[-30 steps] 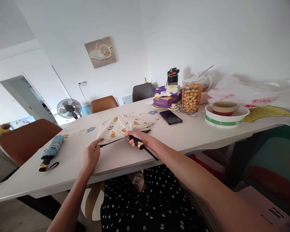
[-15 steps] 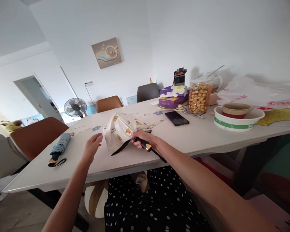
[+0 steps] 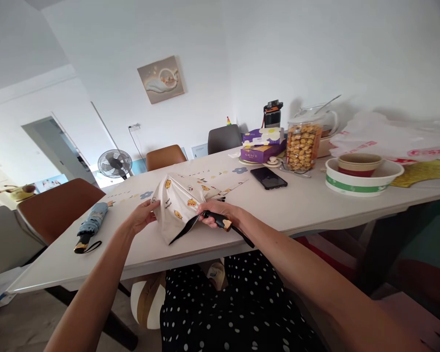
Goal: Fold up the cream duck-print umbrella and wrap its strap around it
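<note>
Holding the umbrella (image 3: 182, 199), my right hand (image 3: 215, 212) wraps its handle (image 3: 221, 221). My left hand (image 3: 143, 215), half-curled, touches the canopy (image 3: 170, 217); pinching, I can't tell.

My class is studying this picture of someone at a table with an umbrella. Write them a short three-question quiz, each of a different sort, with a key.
1. What does the right hand grip?
A) a phone
B) the black handle of the cream umbrella
C) a clear jar

2. True or false: the light-blue umbrella lies folded on the table, farther left than the left hand.

3. Fill the gap: the brown and red cup sits inside a white bowl with a ____ band.

Key: 1. B; 2. True; 3. green
</note>
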The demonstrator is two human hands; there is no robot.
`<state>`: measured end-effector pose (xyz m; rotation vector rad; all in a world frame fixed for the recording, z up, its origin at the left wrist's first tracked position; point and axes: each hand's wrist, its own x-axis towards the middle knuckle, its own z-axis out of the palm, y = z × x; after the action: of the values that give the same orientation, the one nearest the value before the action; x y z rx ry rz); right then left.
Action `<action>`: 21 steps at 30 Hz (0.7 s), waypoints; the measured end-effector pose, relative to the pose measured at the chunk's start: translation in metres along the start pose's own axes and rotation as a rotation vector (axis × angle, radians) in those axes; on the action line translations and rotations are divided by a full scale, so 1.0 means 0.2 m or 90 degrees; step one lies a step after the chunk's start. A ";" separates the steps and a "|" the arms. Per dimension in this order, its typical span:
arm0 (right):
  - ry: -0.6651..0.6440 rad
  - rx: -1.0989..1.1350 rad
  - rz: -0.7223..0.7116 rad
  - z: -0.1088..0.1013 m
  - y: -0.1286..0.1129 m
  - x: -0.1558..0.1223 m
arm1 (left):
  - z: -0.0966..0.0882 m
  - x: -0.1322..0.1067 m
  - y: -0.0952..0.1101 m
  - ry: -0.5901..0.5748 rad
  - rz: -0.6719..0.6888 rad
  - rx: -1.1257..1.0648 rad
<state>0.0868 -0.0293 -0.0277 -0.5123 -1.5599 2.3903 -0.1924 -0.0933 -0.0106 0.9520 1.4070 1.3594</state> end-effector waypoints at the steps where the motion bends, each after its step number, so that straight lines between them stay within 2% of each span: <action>1: 0.003 -0.006 0.001 0.00 0.00 0.00 | -0.02 0.00 0.00 0.003 0.005 -0.008; 4: 0.011 -0.016 -0.016 0.00 0.00 0.01 | -0.05 -0.01 -0.03 0.020 0.045 -0.056; 6: 0.019 -0.022 -0.025 0.00 0.00 0.01 | -0.05 0.00 -0.05 0.050 0.041 -0.037; 8: 0.027 -0.023 -0.026 0.00 0.00 0.02 | -0.03 0.02 -0.07 0.111 0.030 0.017; 11: 0.038 -0.009 -0.017 -0.01 0.01 0.03 | 0.06 0.04 -0.09 0.230 0.063 0.070; 14: 0.064 0.016 -0.032 -0.01 0.01 0.04 | 0.20 0.00 -0.10 0.368 0.197 0.138; 15: 0.080 0.017 -0.042 -0.01 0.01 0.04 | 0.26 -0.02 -0.11 0.414 0.298 0.207; 16: 0.097 0.007 -0.052 0.00 0.00 0.03 | 0.32 -0.04 -0.12 0.401 0.381 0.275; 18: 0.125 -0.037 -0.060 0.02 0.00 0.02 | 0.45 -0.09 -0.12 0.313 0.449 0.330; 19: 0.132 -0.064 -0.063 0.03 0.00 0.01 | 0.51 -0.10 -0.12 0.277 0.442 0.338; 21: 0.144 -0.109 -0.071 0.06 -0.01 -0.01 | 0.61 -0.09 -0.11 0.261 0.385 0.323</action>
<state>0.0840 -0.0387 -0.0221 -0.6850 -1.6514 2.0478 -0.0687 -0.0792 -0.0247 1.5908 1.9244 1.7421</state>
